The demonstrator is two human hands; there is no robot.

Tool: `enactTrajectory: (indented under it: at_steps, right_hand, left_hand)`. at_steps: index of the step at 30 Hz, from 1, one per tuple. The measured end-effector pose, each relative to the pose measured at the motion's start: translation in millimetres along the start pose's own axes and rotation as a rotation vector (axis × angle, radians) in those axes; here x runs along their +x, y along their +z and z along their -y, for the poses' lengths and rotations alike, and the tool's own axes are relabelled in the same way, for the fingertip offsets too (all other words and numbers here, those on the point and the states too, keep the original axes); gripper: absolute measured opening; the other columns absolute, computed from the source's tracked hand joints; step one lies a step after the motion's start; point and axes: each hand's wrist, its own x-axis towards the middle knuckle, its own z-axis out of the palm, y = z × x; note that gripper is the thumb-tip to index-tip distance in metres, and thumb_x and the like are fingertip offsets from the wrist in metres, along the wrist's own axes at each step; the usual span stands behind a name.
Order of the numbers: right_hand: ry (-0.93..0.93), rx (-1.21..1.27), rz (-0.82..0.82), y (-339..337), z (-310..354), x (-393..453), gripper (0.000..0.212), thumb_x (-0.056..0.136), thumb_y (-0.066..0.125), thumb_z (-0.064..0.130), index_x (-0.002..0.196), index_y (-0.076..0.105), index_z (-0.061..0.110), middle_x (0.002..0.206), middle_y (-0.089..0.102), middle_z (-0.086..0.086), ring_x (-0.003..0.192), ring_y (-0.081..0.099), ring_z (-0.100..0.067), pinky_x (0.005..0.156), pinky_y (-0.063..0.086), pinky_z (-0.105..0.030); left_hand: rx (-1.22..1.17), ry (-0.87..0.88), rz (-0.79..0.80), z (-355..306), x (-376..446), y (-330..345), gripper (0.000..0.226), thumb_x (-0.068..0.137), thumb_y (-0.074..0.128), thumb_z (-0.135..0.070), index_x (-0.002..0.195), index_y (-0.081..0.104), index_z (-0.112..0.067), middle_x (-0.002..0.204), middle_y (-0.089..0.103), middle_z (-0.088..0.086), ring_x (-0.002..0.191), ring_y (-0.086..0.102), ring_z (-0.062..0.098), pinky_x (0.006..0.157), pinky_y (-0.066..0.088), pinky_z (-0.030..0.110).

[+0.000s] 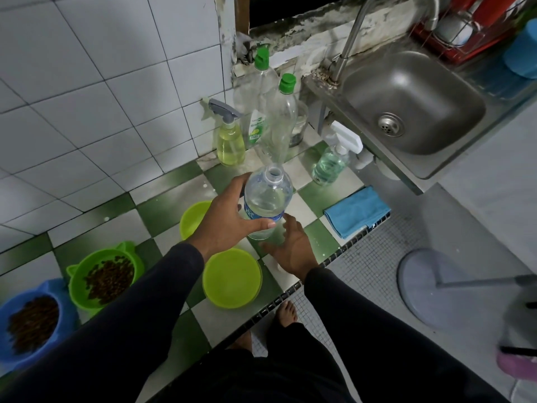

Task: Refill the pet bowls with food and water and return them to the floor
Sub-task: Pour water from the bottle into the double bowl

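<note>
Left arm stretches forward, left hand wrapped around the uncapped water bottle, thumb clamped across its label, above the checkered floor. Right hand hovers beneath its base, fingers loosely spread. Two lime bowls sit just below.

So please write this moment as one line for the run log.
left hand: holds open water bottle | right hand: open, below bottle | food bowls: filled | lime bowls: look empty
</note>
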Motion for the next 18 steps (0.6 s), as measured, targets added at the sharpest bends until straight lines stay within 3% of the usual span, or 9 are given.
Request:
enactTrajectory:
  at_steps: [2,4,7,9,11,14,16,18]
  right_hand:
    - [-0.003,0.069,0.014,0.3,6.3,6.8,0.087,0.064,0.085,0.047,0.134,0.042,0.019,0.124,0.058,-0.005,0.112,0.058,-0.025,0.093,0.052,-0.042]
    - [0.007,0.131,0.067,-2.3,12.0,12.0,0.094,0.061,0.085,0.052,0.138,0.041,0.023,0.129,0.058,0.000,0.114,0.059,-0.019,0.095,0.053,-0.036]
    - [-0.011,0.223,0.091,-6.2,14.8,18.6,0.097,0.063,0.095,0.034,0.142,0.039,0.023,0.131,0.056,0.004,0.113,0.058,-0.010,0.086,0.044,-0.010]
    - [-0.019,0.330,0.085,-6.1,14.4,21.7,0.098,0.065,0.095,0.018,0.144,0.036,0.020,0.127,0.056,0.006,0.105,0.059,0.002,0.078,0.045,-0.002]
    - [-0.007,0.360,0.103,-4.8,17.2,24.1,0.097,0.065,0.095,0.016,0.142,0.037,0.021,0.127,0.059,0.006,0.104,0.062,0.004,0.083,0.054,-0.012]
    - [0.032,0.425,0.141,-2.0,15.7,26.8,0.095,0.058,0.098,0.037,0.137,0.046,0.029,0.130,0.063,0.001,0.116,0.064,-0.018,0.093,0.057,-0.037]
    - [0.026,0.366,0.133,-3.6,16.0,26.4,0.094,0.055,0.094,0.047,0.136,0.050,0.030,0.127,0.065,0.006,0.114,0.064,-0.013,0.097,0.055,-0.041]
    - [0.014,0.343,0.110,-5.0,15.6,26.2,0.091,0.057,0.093,0.044,0.136,0.051,0.028,0.126,0.065,0.006,0.113,0.064,-0.012,0.098,0.055,-0.041]
  left_hand:
    - [0.007,0.013,-0.019,-5.6,-1.6,-5.1,0.107,0.069,0.093,-0.046,0.155,0.031,-0.036,0.149,0.048,-0.020,0.134,0.049,-0.001,0.109,0.049,0.036]
    - [-0.012,0.052,-0.036,-14.0,-3.5,-10.5,0.104,0.074,0.090,-0.044,0.157,0.028,-0.037,0.154,0.044,-0.019,0.138,0.045,-0.002,0.109,0.047,0.033]
    - [-0.017,0.123,-0.036,-26.0,-5.0,-14.4,0.089,0.082,0.083,-0.044,0.156,0.034,-0.037,0.155,0.043,-0.020,0.141,0.043,-0.001,0.109,0.045,0.033]
    - [-0.013,0.144,-0.033,-30.1,-4.6,-14.3,0.082,0.085,0.080,-0.042,0.155,0.038,-0.033,0.154,0.045,-0.019,0.140,0.043,-0.001,0.109,0.046,0.032]
    - [-0.026,0.152,-0.031,-31.1,-3.9,-13.9,0.076,0.087,0.079,-0.037,0.153,0.043,-0.028,0.150,0.049,-0.018,0.138,0.046,-0.001,0.108,0.049,0.032]
    - [-0.046,0.162,-0.042,-30.9,-3.3,-13.4,0.071,0.087,0.079,-0.034,0.151,0.048,-0.025,0.147,0.053,-0.016,0.136,0.050,0.003,0.106,0.053,0.035]
    - [-0.045,0.168,-0.052,-30.6,-2.2,-13.7,0.068,0.087,0.080,-0.032,0.149,0.051,-0.025,0.146,0.055,-0.015,0.135,0.051,0.005,0.104,0.054,0.038]
    - [-0.053,0.163,-0.053,-30.3,-1.0,-14.2,0.067,0.087,0.080,-0.031,0.147,0.053,-0.024,0.145,0.056,-0.014,0.135,0.052,0.006,0.103,0.055,0.039]
